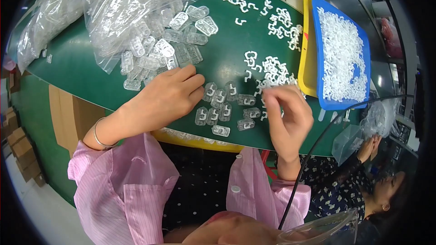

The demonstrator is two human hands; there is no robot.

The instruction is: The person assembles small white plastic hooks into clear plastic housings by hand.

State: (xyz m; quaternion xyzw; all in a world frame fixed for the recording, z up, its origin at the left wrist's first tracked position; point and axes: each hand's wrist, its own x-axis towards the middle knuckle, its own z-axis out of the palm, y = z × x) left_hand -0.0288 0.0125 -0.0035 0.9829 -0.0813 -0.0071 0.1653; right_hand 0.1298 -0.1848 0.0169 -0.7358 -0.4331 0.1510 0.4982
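Observation:
My left hand (pixel 175 91) is palm down with its fingers curled, between a heap of clear plastic cases (pixel 156 54) and a small group of laid-out ones. Its fingertips are turned under, so anything in them is hidden. Inside the laid-out clear cases (pixel 225 112), white hook-shaped pieces show. To the right, my right hand (pixel 290 115) is raised over the table, slightly blurred, thumb and fingers pinched together. I cannot make out what the pinch holds. Just beyond it lies a pile of loose white hook-shaped pieces (pixel 274 70).
A blue tray (pixel 321 63) full of white pieces overlaps a yellow tray (pixel 307 68). Large clear bags (pixel 113 13) cover the far left of the green table (pixel 222 41). A black cable (pixel 313 147) crosses at right. Another person's hands (pixel 370 149) are beside a clear box (pixel 347 143).

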